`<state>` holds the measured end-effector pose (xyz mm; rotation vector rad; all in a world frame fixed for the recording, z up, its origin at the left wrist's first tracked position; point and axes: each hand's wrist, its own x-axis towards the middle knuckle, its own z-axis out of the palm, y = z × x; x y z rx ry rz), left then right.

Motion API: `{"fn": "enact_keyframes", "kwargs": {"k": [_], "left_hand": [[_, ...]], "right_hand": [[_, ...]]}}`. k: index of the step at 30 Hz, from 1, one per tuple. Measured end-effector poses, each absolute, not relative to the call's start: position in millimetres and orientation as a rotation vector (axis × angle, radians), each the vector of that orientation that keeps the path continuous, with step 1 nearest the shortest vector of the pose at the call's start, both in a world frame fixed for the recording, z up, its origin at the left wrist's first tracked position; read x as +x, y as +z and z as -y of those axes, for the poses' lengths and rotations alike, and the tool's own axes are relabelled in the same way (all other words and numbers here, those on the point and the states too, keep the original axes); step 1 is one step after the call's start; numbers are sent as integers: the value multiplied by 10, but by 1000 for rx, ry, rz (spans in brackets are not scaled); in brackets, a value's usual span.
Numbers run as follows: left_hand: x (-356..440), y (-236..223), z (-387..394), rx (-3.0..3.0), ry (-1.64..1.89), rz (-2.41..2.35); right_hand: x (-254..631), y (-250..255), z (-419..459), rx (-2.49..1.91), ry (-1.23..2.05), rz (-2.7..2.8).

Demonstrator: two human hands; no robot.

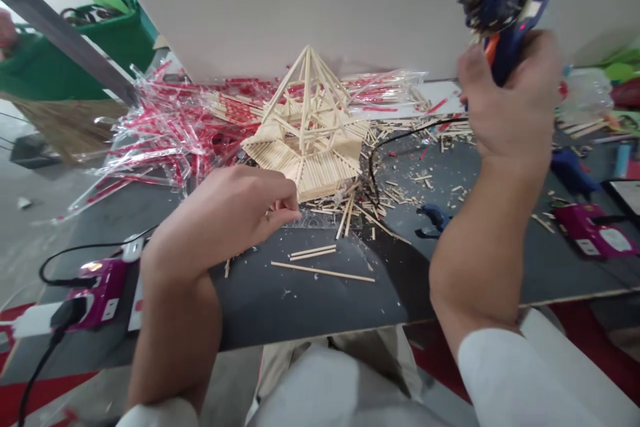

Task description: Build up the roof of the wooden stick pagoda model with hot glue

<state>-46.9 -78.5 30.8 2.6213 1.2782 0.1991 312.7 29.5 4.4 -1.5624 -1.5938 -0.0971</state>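
Right hand (pixel 517 90) closed round one blue glue gun (pixel 505 7), raised at far right above surface (pixel 310 313). Left hand (pixel 227 207) with fingertips pinched together, at near left side of stick model (pixel 327 173); cannot tell whether it holds or touches anything. Stick model: one, peaked frame on top, standing far centre on surface. Loose on near side: one long stick (pixel 323 271), two short sticks (pixel 313 255). Purple power blocks: two, left block (pixel 100 290), right block (pixel 595 230). Red-and-clear wrappers (pixel 165 130) heaped far left, uncountable.
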Motion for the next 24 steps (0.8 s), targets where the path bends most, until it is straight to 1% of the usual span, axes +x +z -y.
{"fn": "enact_keyframes", "kwargs": {"k": [3,9,15,20,24], "left_hand": [[-393,268,751,2622,213,-1259],[-202,159,720,2660,115,-1222],[-6,29,751,2742,-91,-1241],[76,12,811,2753,-92,-1356],[130,19,841,2790,-108,-1384]], "right_hand": [[3132,43,-263,-1384,-180,1719],[3094,178,-90,-1531,-276,1932],[2945,184,-105,-1360,-178,2145],[2857,120,-165,-1336,-152,2242],[2816,95,-176,-1287,-234,2285]]}}
